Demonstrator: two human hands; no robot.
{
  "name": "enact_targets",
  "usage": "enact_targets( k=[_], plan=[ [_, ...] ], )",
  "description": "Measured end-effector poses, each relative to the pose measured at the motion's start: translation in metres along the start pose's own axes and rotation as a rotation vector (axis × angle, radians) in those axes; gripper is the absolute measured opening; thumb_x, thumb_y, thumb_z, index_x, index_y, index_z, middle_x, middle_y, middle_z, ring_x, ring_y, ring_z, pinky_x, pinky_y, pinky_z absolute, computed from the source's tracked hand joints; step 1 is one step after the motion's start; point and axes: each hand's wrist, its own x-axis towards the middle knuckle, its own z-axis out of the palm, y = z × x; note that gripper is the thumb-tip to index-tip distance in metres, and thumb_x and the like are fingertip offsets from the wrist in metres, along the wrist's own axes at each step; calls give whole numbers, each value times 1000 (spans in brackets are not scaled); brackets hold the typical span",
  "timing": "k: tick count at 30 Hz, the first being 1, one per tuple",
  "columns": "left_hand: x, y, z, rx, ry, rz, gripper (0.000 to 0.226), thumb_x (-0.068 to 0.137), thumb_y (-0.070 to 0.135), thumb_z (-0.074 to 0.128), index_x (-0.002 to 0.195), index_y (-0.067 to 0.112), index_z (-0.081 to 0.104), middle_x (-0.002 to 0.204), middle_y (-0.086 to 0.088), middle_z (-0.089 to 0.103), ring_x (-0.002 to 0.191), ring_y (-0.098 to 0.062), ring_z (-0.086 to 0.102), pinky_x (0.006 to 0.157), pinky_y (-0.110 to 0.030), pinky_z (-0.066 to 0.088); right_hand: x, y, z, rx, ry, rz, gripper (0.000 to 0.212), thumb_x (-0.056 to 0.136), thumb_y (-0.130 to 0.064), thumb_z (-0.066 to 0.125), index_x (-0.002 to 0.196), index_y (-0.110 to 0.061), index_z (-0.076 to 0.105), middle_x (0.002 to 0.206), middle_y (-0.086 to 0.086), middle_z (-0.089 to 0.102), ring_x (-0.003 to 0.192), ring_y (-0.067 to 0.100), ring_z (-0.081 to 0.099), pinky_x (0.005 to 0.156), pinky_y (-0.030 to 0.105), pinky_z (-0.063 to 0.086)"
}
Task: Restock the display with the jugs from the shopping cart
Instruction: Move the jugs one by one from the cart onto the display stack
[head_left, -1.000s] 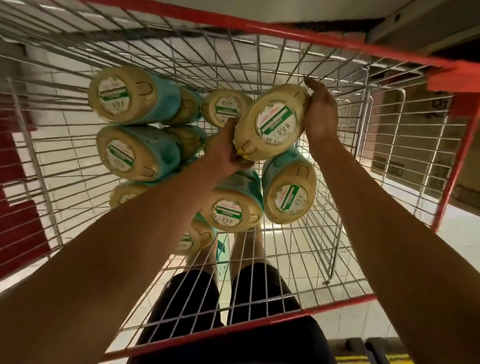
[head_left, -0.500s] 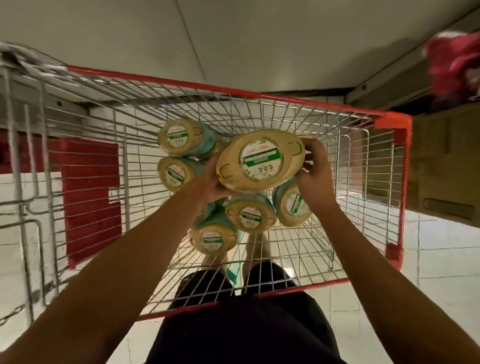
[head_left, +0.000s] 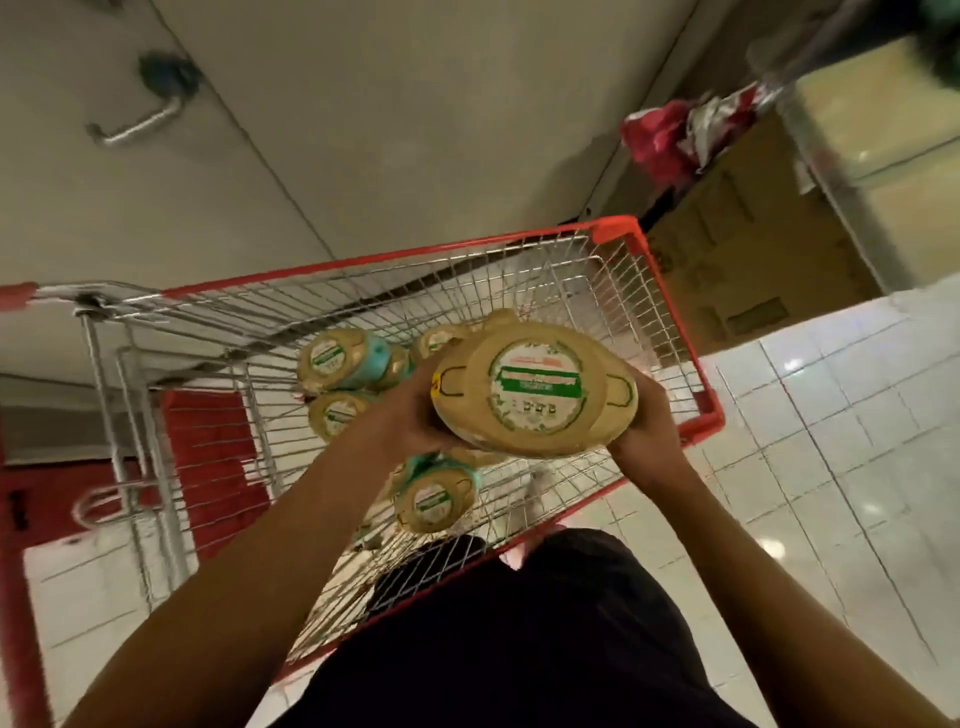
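Gripping the held jug (head_left: 535, 384) on opposite flanks, the left hand (head_left: 410, 413) and right hand (head_left: 644, 423) curl round it above the shopping cart (head_left: 670, 322). Its labelled end faces the camera, and its long axis runs away, down toward the basket. In the basket, other jugs (head_left: 337, 358) lie from 9 to 6 o'clock of it. A cardboard box (head_left: 737, 260) stands at 2 o'clock, beyond the cart.

Cart (head_left: 618, 231): shiny metal wire, red plastic rim.
Jug (head_left: 535, 384), above cart: smooth tan plastic, paper label.
Floor (head_left: 831, 441), beside cart: glossy white tile.
Boxes (head_left: 737, 260), beyond cart: matt cardboard.
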Motion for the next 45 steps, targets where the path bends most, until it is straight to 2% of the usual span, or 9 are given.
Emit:
enact_targets(
  k=[4,5,9,13,17,25,33,39,45],
  plan=[
    [-7,-25,63,71,-133,27,51,93,52,50,96,15,85,98,-9,80,84,-26,79,66,-39,64,-42,-16,-46,-10,160,-17,20,87,-13,71,106,-16,77,99,-3,77,90,24,74,80,35,59],
    [-7,-35,79,87,-160,34,48,89,50,52,90,16,86,96,-9,81,84,-26,79,66,-39,64,-53,-18,-59,-23,204,-22,17,88,-14,71,103,-19,77,94,-3,76,85,23,73,76,34,59],
    [8,-79,148,166,-142,62,56,88,46,57,127,7,69,129,-20,68,114,-37,65,108,-57,46,-99,-22,-119,0,345,-62,14,88,-18,75,102,-13,77,87,6,74,77,26,70,70,36,58],
    [32,-130,222,227,-178,59,41,84,39,59,105,9,78,106,-15,74,95,-32,72,86,-46,59,-153,-16,-188,-20,494,4,11,83,-16,74,87,-7,71,75,15,65,66,37,59,59,47,51],
    [59,-178,296,280,-192,26,38,86,41,57,97,14,81,103,-12,73,97,-32,68,92,-45,53,-206,-11,-257,-19,615,-2,11,84,-21,75,83,-11,69,72,6,63,63,29,58,60,34,51],
    [115,-239,434,423,-214,-49,55,99,38,58,140,2,60,129,-21,62,111,-36,65,88,-47,60,-254,-14,-400,8,713,-42,10,86,-19,73,93,-12,71,81,8,68,72,32,64,68,40,57],
    [184,-237,554,540,-266,-77,37,100,42,56,114,15,77,112,-13,75,96,-28,74,80,-40,62,-237,-5,-516,30,798,-41,15,86,-20,74,99,-27,76,85,-3,72,77,13,69,74,22,56],
    [249,-212,658,533,-312,-58,39,101,43,54,107,16,81,110,-14,75,92,-28,75,76,-41,62,-183,-4,-631,-34,837,-21,12,86,-21,73,97,-17,74,86,6,71,78,25,68,74,29,59],
    [289,-172,764,511,-310,-28,40,100,47,55,112,19,81,115,-14,76,94,-29,76,76,-44,62,-119,-21,-739,-53,832,19,15,83,-22,71,96,-27,77,88,9,74,81,31,69,76,32,60]
  ],
)
